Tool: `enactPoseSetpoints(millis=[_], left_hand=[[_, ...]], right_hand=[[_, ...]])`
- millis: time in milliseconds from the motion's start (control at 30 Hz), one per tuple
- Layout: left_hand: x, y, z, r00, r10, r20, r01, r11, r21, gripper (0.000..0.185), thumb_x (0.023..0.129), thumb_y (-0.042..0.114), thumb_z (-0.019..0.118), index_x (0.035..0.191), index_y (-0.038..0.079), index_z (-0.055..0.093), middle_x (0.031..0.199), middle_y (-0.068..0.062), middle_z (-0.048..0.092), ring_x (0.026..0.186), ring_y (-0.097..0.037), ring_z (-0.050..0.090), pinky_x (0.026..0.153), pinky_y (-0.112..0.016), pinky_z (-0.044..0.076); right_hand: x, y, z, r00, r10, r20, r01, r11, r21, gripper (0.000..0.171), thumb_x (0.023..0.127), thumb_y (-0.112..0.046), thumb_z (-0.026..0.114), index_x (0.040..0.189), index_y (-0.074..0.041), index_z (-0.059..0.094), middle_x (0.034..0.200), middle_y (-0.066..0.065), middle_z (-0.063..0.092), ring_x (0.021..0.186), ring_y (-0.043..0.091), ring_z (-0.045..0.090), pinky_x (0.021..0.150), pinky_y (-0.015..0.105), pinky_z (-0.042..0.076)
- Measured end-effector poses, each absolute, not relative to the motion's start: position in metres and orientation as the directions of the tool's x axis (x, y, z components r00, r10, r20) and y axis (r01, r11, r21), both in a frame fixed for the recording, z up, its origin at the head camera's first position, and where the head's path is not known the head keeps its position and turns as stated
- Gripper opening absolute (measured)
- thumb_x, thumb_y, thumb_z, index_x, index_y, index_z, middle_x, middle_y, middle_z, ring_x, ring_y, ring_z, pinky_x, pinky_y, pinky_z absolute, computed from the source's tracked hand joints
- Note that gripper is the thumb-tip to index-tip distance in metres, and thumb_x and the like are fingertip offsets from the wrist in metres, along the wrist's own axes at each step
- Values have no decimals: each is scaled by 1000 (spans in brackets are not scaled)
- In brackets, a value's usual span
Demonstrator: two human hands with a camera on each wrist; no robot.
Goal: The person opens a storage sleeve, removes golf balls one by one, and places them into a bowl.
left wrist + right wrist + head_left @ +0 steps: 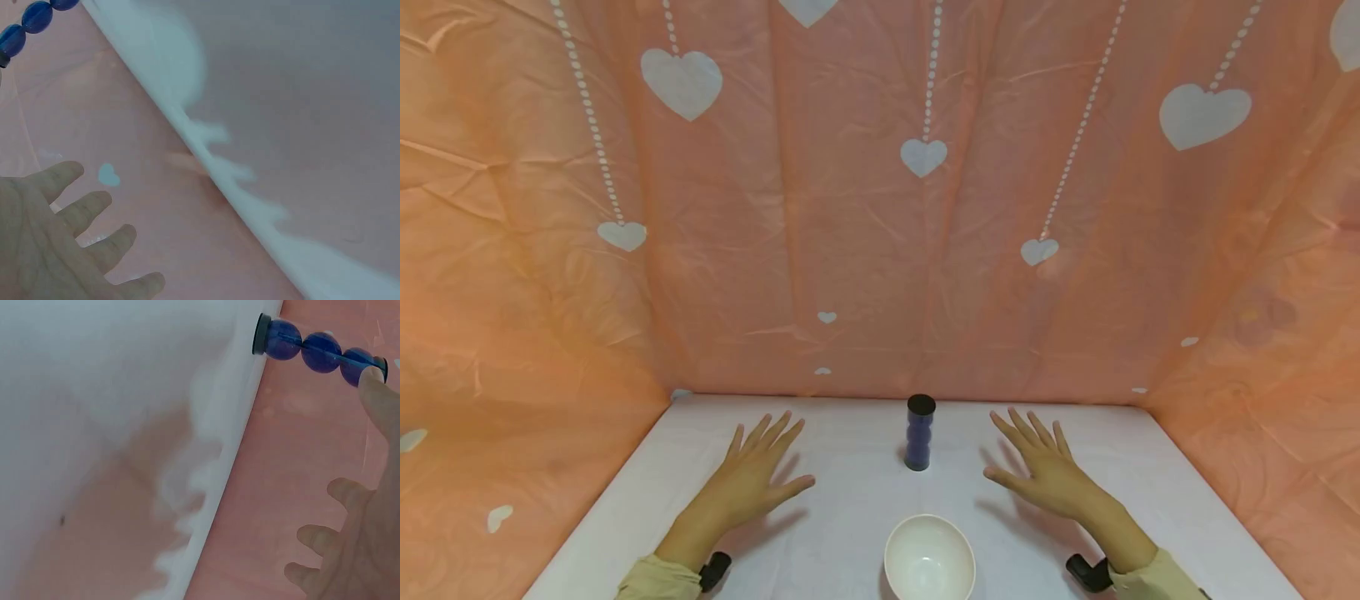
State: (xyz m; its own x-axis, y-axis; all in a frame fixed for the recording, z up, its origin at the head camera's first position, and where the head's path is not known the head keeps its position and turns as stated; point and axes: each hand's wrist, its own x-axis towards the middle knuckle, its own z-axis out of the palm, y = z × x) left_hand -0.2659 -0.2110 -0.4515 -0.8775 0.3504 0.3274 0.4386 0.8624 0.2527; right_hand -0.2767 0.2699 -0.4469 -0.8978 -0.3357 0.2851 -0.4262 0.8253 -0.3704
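Note:
A clear upright tube of blue balls point(919, 433) with a black cap stands mid-table, between both hands. In front of it sits an empty white bowl point(929, 558). My left hand point(758, 475) lies flat on the white table point(850, 500), fingers spread, left of the tube. My right hand point(1037, 467) lies flat with spread fingers to the tube's right. Neither hand holds anything. The left wrist view shows my left hand point(56, 244) and the tube's blue balls point(31, 22) at the corner. In the right wrist view, the tube point(319, 350) lies beyond my right hand point(356, 550).
A peach cloth with white hearts point(880, 208) walls the table on the back and both sides. Black wrist straps point(715, 571) sit on both forearms.

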Motion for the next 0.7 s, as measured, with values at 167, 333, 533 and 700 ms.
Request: enactPoseSetpoints(millis=[167, 333, 533, 700], left_hand=[[-269, -202, -448, -869, 364, 336, 455, 854, 251, 90, 96, 68, 67, 165, 14, 44, 173, -12, 36, 160, -43, 26, 126, -76, 12], [-270, -193, -443, -859, 386, 337, 477, 842, 251, 90, 97, 70, 65, 164, 13, 45, 171, -14, 38, 160, -43, 27, 125, -77, 14], [-274, -185, -440, -859, 400, 319, 485, 836, 257, 91, 98, 71, 63, 165, 13, 43, 171, -16, 38, 161, -43, 26, 126, -76, 12], [-277, -178, -439, -859, 412, 303, 491, 831, 261, 91, 98, 71, 62, 166, 13, 41, 171, -17, 37, 161, -43, 25, 126, -75, 13]], right_hand=[[-281, 262, -450, -893, -353, 280, -441, 814, -379, 88, 98, -62, 70, 169, -22, 36, 175, 20, 26, 161, 51, 16, 125, 77, 0], [-284, 256, -452, -886, -364, 287, -454, 807, -378, 88, 97, -62, 71, 168, -21, 38, 174, 21, 28, 160, 51, 19, 124, 78, 3], [-289, 250, -454, -882, -380, 280, -466, 794, -390, 89, 98, -62, 71, 168, -19, 38, 174, 20, 28, 160, 50, 20, 124, 78, 4], [-294, 244, -457, -879, -390, 275, -472, 793, -385, 89, 98, -62, 70, 169, -19, 37, 175, 17, 28, 160, 49, 21, 125, 77, 4]])
